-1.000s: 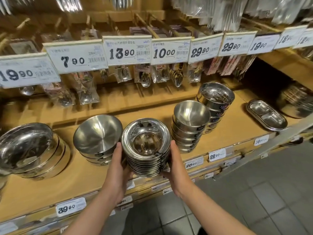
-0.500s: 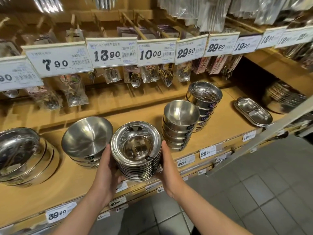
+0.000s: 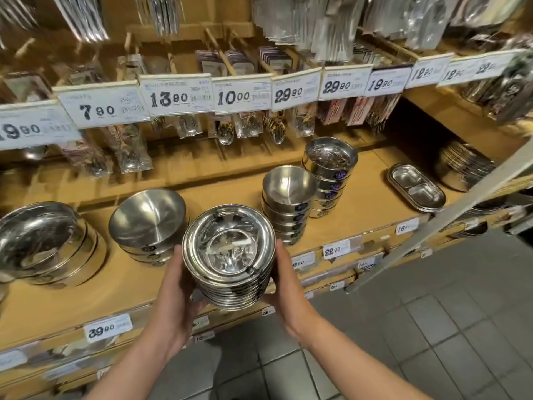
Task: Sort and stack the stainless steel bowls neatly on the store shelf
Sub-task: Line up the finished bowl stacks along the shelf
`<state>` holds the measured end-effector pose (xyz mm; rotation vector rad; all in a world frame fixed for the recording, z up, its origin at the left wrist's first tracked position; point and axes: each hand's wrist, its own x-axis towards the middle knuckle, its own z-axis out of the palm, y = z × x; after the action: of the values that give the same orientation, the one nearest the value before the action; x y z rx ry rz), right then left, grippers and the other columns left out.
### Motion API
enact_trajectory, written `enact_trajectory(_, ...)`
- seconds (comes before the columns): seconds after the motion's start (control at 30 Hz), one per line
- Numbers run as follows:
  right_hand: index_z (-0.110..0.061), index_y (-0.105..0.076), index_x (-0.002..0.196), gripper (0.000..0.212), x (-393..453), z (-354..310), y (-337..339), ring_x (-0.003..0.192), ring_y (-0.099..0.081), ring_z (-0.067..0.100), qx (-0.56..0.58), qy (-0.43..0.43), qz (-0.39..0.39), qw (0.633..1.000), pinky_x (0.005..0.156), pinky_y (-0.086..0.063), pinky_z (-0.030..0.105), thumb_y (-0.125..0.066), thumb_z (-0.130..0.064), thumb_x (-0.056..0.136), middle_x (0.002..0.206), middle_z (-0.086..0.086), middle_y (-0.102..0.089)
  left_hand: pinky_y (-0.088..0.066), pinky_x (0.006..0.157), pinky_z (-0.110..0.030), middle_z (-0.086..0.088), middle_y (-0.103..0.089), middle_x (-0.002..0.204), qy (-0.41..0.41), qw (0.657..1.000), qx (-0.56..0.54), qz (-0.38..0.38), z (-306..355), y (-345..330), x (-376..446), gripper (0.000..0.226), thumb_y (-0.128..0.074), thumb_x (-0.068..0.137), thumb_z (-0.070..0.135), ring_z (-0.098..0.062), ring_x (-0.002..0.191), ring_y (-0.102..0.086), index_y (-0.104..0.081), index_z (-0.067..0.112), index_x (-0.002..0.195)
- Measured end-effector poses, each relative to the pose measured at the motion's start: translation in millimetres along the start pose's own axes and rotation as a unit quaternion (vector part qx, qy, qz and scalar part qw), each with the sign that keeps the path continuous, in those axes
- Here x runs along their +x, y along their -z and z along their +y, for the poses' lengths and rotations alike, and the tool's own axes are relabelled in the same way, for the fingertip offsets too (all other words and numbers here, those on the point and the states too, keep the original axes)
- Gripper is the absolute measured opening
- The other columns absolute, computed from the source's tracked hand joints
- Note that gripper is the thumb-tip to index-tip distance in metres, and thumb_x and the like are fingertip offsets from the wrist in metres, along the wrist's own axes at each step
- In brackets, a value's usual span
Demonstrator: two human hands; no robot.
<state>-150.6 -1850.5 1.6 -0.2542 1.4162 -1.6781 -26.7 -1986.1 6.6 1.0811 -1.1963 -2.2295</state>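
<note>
Held over the shelf front edge (image 3: 161, 298): a stack of shallow steel bowls (image 3: 229, 255), clasped between left hand (image 3: 176, 295) and right hand (image 3: 288, 287), fingers wrapped around its sides. Bare shelf room left of the hands, tight beside the deep bowl stacks (image 3: 148, 223) behind. Shiny, evenly nested rims, slightly tilted.

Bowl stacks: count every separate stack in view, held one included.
6: held stack between left hand and right hand; far-left stack; matte stack; small deep stack; rear labelled stack; far-right stack, partly hidden.
</note>
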Motion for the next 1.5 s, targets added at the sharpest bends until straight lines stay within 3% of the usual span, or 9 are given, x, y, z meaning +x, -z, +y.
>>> enact_trajectory(0.3, -0.051, -0.053, 0.136, 0.054, -61.9, -40.5, 68.7, 0.134, -0.049, 0.008, -0.025, 0.003, 0.015, 1.0, 0.1, -0.05, 0.058, -0.034, -0.078, 0.093, 0.14, -0.02, -0.059, -0.057, 0.084, -0.045, 0.013, -0.068, 0.129, 0.009, 0.998, 0.064, -0.025, -17.4, -84.5, -61.7, 0.065, -0.047, 0.078, 0.087, -0.015, 0.126, -0.057, -0.066, 0.046, 0.125)
enact_trajectory(0.57, -0.056, -0.055, 0.131, 0.049, -119.3, -98.6, 154.1, 0.128, -0.054, 0.01, -0.04, 0.018, 0.034, 0.998, 0.089, -0.057, 0.057, -0.031, -0.078, 0.094, 0.138, -0.019, -0.061, -0.062, 0.064, -0.034, 0.018, -0.076, 0.108, 0.009, 0.996, 0.062, -0.067, -39.6, -189.5, -98.8, 0.06, -0.048, 0.081, 0.084, -0.005, 0.093, -0.073, -0.076, 0.04, 0.112)
enact_trajectory(0.8, -0.059, -0.061, 0.123, 0.05, -145.3, -123.2, 219.2, 0.123, -0.057, 0.007, -0.037, 0.031, 0.052, 0.997, 0.095, -0.052, 0.061, -0.033, -0.084, 0.09, 0.132, -0.023, -0.065, -0.046, 0.104, -0.062, 0.011, -0.06, 0.14, 0.017, 0.992, 0.094, -0.087, -58.9, -261.4, -105.8, 0.07, -0.046, 0.077, 0.089, -0.02, 0.131, -0.053, -0.063, 0.047, 0.13)
enact_trajectory(0.9, -0.064, -0.062, 0.118, 0.052, -145.1, -125.2, 240.7, 0.108, -0.064, -0.006, -0.048, 0.034, 0.047, 0.997, 0.078, -0.062, 0.046, -0.033, -0.091, 0.083, 0.117, -0.034, -0.068, -0.05, 0.099, -0.057, 0.016, -0.067, 0.129, 0.029, 0.989, 0.106, -0.1, -68.0, -280.0, -96.5, 0.077, -0.054, 0.063, 0.095, -0.016, 0.123, -0.058, -0.067, 0.05, 0.123)
enact_trajectory(0.97, -0.063, -0.059, 0.124, 0.059, -139.1, -125.4, 253.1, 0.116, -0.06, -0.003, -0.051, 0.036, 0.057, 0.996, 0.071, -0.062, 0.037, -0.035, -0.093, 0.079, 0.123, -0.032, -0.066, -0.055, 0.087, -0.046, 0.022, -0.073, 0.115, 0.031, 0.984, 0.12, -0.127, -73.3, -291.2, -85.4, 0.07, -0.051, 0.062, 0.096, -0.009, 0.113, -0.065, -0.071, 0.052, 0.112)
enact_trajectory(1.23, -0.052, -0.057, 0.134, 0.063, -63.0, -131.6, 310.1, 0.134, -0.051, 0.014, 0.012, 0.034, 0.099, 0.994, 0.088, -0.059, 0.051, -0.038, -0.087, 0.085, 0.138, -0.017, -0.063, -0.054, 0.087, -0.043, 0.031, -0.071, 0.111, 0.047, 0.978, 0.129, -0.158, -95.3, -333.4, 5.9, 0.058, -0.039, 0.08, 0.09, 0.006, 0.103, -0.067, -0.067, 0.057, 0.118)
enact_trajectory(1.33, -0.053, -0.054, 0.137, 0.061, -21.5, -140.1, 330.1, 0.136, -0.05, 0.014, 0.007, 0.039, 0.091, 0.995, 0.085, -0.06, 0.05, -0.037, -0.085, 0.088, 0.139, -0.019, -0.061, -0.048, 0.103, -0.05, 0.024, -0.072, 0.116, 0.055, 0.982, 0.123, -0.135, -96.6, -349.7, 47.5, 0.065, -0.042, 0.077, 0.092, -0.008, 0.121, -0.06, -0.064, 0.054, 0.125)
enact_trajectory(1.4, -0.055, -0.051, 0.138, 0.059, 5.3, -144.2, 341.6, 0.137, -0.047, 0.01, 0.011, 0.044, 0.096, 0.994, 0.084, -0.06, 0.05, -0.038, -0.084, 0.088, 0.141, -0.022, -0.058, -0.048, 0.103, -0.05, 0.025, -0.073, 0.112, 0.054, 0.983, 0.125, -0.124, -97.2, -360.8, 75.0, 0.062, -0.043, 0.075, 0.093, -0.01, 0.121, -0.057, -0.066, 0.056, 0.12)
enact_trajectory(1.5, -0.056, -0.051, 0.139, 0.057, 43.2, -148.4, 354.5, 0.139, -0.044, 0.008, 0.021, 0.035, 0.092, 0.995, 0.103, -0.048, 0.061, -0.037, -0.082, 0.09, 0.143, -0.024, -0.056, -0.051, 0.1, -0.058, 0.014, -0.07, 0.124, 0.056, 0.989, 0.099, -0.094, -98.7, -373.5, 113.9, 0.052, -0.046, 0.085, 0.083, -0.015, 0.123, -0.058, -0.068, 0.05, 0.119)
